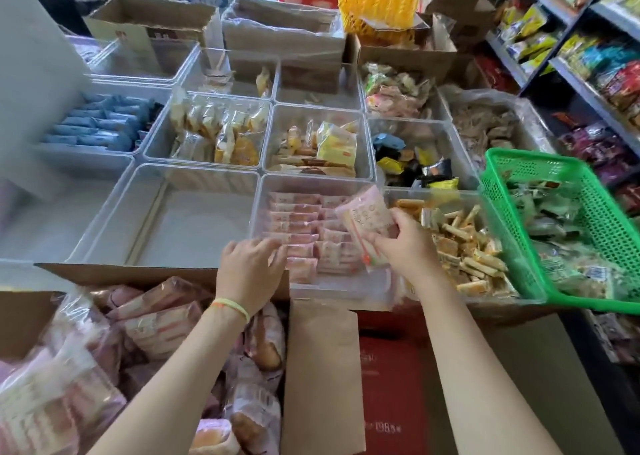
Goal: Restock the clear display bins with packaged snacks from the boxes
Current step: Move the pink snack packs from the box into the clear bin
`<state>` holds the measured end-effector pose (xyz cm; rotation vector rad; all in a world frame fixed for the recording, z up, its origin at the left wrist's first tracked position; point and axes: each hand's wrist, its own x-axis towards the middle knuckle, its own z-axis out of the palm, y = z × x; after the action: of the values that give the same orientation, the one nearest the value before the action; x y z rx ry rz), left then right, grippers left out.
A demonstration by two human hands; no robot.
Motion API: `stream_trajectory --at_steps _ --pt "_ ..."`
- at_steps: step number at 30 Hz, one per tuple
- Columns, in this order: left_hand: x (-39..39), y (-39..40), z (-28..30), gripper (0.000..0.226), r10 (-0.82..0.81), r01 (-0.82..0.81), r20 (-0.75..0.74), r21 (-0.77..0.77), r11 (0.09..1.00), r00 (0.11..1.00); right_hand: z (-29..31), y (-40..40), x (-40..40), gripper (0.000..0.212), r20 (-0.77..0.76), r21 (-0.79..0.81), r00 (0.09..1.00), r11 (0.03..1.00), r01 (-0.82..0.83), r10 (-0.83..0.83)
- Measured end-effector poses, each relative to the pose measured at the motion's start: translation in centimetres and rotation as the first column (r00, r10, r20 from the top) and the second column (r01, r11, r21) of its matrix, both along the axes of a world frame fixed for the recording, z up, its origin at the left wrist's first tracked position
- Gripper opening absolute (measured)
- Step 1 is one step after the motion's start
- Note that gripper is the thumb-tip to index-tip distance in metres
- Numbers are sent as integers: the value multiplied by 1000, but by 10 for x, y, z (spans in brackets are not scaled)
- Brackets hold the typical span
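The box (114,333) of pink packets lies nearest, just before the pink bin (311,292). Over that bin, the left hand (247,271) spreads its fingers, nearly straight, on the packed rows, holding nothing. The right hand (405,243) pinches a pink packet (367,222) above the bin's right side (tilted, not yet laid down). Dropped carelessly, it could slide into the stick-snack bin (460,246) just right, or upset the rows. Right of that, a green basket (540,233) crowds the edge. Left of the pink bin stands a bare bin (104,226).
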<state>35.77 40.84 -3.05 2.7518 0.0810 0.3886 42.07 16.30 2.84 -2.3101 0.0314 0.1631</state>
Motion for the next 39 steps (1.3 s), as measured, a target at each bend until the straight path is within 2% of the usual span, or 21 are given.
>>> stream_trajectory --at_steps 2,4,6,8,14,19,24,26,28,30,32,34,37,39 --pt "-3 -6 -19 45 20 -12 -51 156 988 999 -19 2 25 34 -34 -159 993 980 -119 115" --pt "-7 -11 -30 46 63 -66 20 225 972 998 -44 14 44 26 -124 -331 960 902 -277 249" --pt "-6 -14 -33 46 110 -133 113 230 964 988 -70 26 56 13 -209 -532 915 745 -402 344" --pt "-4 -15 -35 42 115 -156 174 243 957 978 -92 37 66 23 -279 -668 883 584 -461 377" --pt "6 -16 -39 40 141 -195 228 235 952 963 -141 55 75 47 -446 -730 803 358 -582 396" --pt "11 -17 -41 44 168 -222 223 241 945 960 -157 51 64 60 -291 -772 869 439 -460 401" --pt "19 -15 -43 45 175 -221 218 209 952 960 -150 51 55 38 -137 -780 903 518 -351 406" --pt "21 -15 -43 45 175 -220 215 208 953 961 -145 54 55 27 -207 -699 901 587 -408 380" --pt "22 -15 -42 44 175 -216 203 203 955 963 -144 57 52 15 -358 -573 869 654 -494 342" --pt "21 -15 -42 44 174 -214 196 201 956 965 -145 57 48 11 -464 -479 821 686 -548 332" --pt "17 -15 -41 44 172 -210 193 204 956 966 -144 57 46 11 -494 -422 808 723 -546 322" --pt "12 -16 -39 45 173 -207 171 203 957 970 -137 57 45 18 -467 -391 827 766 -510 313" --pt "6 -17 -31 46 143 -153 67 178 972 987 -113 60 38 26 -316 -336 909 864 -374 271" --pt "3 -13 -24 44 78 -78 1 63 995 997 -90 60 25 24 -244 -240 941 926 -291 233"
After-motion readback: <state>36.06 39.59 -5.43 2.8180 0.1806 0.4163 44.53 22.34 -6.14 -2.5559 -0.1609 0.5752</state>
